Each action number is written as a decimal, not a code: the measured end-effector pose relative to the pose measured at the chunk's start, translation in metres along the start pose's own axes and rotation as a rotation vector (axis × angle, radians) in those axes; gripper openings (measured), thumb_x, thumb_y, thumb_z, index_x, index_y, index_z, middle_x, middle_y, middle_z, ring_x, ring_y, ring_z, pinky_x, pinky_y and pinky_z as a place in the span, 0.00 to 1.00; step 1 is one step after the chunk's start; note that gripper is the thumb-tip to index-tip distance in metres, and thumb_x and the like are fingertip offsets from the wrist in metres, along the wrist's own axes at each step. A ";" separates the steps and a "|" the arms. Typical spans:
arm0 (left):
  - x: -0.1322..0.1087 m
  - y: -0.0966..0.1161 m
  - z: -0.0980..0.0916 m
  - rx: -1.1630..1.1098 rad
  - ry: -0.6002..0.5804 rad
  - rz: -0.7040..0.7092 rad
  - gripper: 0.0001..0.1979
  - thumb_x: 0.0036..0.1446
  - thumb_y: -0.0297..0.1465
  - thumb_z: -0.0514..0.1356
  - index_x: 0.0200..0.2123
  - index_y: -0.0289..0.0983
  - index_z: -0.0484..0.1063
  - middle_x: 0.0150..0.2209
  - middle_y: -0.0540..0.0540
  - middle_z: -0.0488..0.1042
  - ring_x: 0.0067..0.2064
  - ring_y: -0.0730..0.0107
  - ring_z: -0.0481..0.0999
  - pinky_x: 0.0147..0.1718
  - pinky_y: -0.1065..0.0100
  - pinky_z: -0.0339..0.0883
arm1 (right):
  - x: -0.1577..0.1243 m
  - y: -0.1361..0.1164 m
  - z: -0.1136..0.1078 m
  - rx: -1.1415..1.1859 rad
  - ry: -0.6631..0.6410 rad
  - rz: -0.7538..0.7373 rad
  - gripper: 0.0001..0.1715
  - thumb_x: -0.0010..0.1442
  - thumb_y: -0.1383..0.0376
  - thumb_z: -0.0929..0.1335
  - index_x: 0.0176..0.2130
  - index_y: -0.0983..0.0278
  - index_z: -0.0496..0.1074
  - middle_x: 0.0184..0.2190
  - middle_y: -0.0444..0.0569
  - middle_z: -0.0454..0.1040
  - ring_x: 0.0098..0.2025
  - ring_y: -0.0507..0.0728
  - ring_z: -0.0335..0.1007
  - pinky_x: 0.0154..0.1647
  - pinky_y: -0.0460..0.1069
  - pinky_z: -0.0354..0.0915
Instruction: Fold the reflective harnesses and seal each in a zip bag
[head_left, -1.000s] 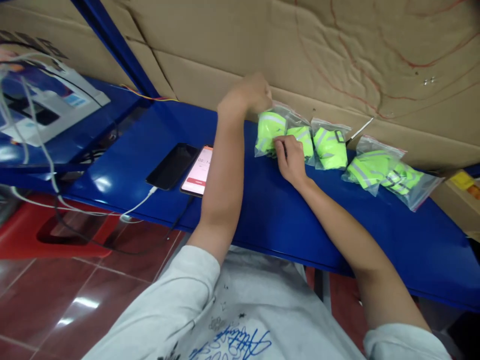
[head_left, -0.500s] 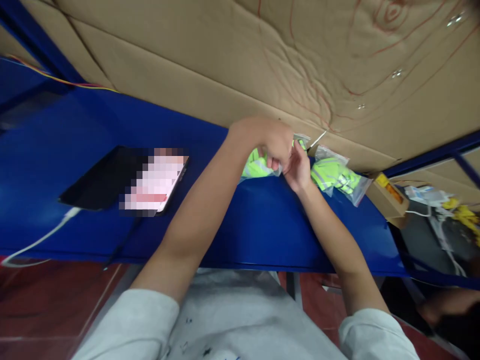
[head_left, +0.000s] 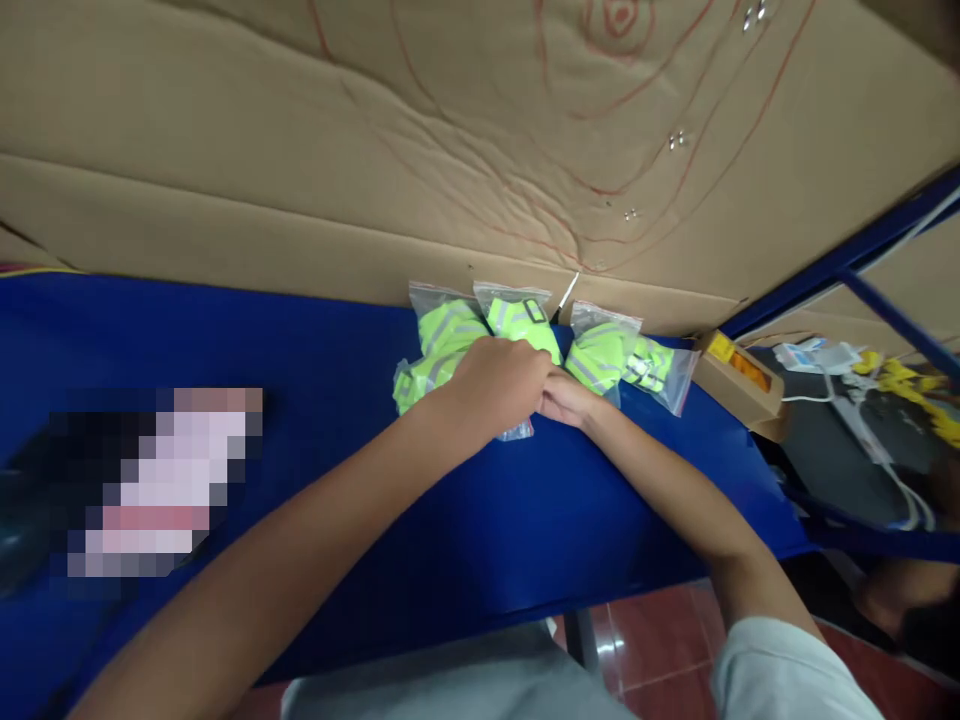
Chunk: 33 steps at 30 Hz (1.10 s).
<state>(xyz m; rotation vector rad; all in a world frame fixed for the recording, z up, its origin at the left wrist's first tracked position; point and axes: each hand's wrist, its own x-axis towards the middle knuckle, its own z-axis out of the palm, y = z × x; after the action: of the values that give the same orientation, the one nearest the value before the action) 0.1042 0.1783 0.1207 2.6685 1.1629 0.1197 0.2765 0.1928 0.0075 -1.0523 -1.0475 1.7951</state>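
My left hand (head_left: 508, 375) is bent over with its fingers curled downward, mostly hidden behind its back. Against its fingertips lies my right hand (head_left: 568, 398), palm partly showing, fingers folded in; whatever they grip is hidden. Under my left wrist is a clear zip bag with folded neon-yellow reflective fabric (head_left: 420, 382). Directly behind the hands stand a second such bag (head_left: 448, 322) and a third (head_left: 519, 314), with a dark buckle-like piece showing. To the right, touching one another, are two more bagged bundles, one upright (head_left: 598, 357) and one lying over (head_left: 651, 365).
A slim white-tipped object (head_left: 569, 292) leans at the cardboard wall (head_left: 300, 220). An open cardboard box (head_left: 742, 385) sits at the right end of the blue table (head_left: 360, 590). Cables (head_left: 900, 480) lie beyond it. A pixelated device (head_left: 169, 480) is at left. Another person's arm shows lower right.
My view has swung, so the table things sit further left. My left arm reaches further out, and both hands are lower in view, in front of the bags, which show more fully.
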 end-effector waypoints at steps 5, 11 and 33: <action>-0.056 -0.018 0.044 0.057 0.275 0.054 0.15 0.74 0.37 0.54 0.42 0.41 0.80 0.40 0.44 0.83 0.41 0.56 0.83 0.43 0.55 0.75 | -0.006 0.006 0.003 0.158 -0.141 0.054 0.25 0.46 0.52 0.86 0.35 0.63 0.80 0.32 0.45 0.83 0.33 0.52 0.81 0.41 0.47 0.78; -0.098 -0.037 0.095 -0.034 0.530 0.084 0.04 0.69 0.29 0.63 0.39 0.43 0.77 0.39 0.49 0.83 0.41 0.65 0.82 0.41 0.60 0.74 | -0.014 0.017 0.013 0.184 -0.240 0.132 0.19 0.47 0.61 0.86 0.35 0.65 0.82 0.32 0.48 0.84 0.34 0.53 0.83 0.41 0.47 0.78; -0.103 -0.033 0.089 -0.288 0.616 0.050 0.06 0.70 0.31 0.62 0.37 0.37 0.76 0.37 0.47 0.77 0.40 0.65 0.73 0.44 0.61 0.65 | -0.046 0.030 0.047 -0.514 -0.174 -0.313 0.08 0.73 0.60 0.70 0.42 0.62 0.77 0.34 0.44 0.80 0.36 0.50 0.78 0.41 0.42 0.71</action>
<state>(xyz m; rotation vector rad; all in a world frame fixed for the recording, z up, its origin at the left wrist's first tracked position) 0.0250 0.1090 0.0283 2.4584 1.1138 1.0908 0.2434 0.1289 0.0071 -0.9614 -1.7395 1.4123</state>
